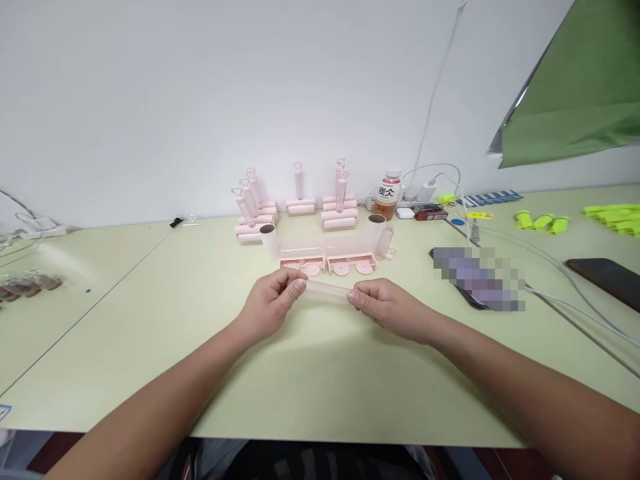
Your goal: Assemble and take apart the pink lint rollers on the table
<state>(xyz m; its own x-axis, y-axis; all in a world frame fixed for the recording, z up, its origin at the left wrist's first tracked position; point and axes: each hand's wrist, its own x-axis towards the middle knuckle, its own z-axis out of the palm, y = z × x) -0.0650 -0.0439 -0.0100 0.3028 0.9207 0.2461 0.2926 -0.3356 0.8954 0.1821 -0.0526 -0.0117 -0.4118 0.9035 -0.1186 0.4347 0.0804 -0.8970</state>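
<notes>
My left hand (pixel 270 303) and my right hand (pixel 387 307) each grip one end of a clear plastic tube (pixel 327 291), held level just above the pale green table (pixel 320 380). Both hands have fingers curled round the tube's ends. Just beyond lie two pink trays with round pink discs (pixel 329 265) and a long white roll on cardboard cores (pixel 320 241). Behind these stand several pink lint rollers with heart-topped handles (pixel 300 200).
A drink bottle (pixel 389 193), chargers and cables (pixel 435 187) sit at the back right. A blurred phone (pixel 477 279) and a dark phone (pixel 605 277) lie to the right, with neon yellow pieces (pixel 543 221) beyond. Small bags (pixel 27 283) lie far left.
</notes>
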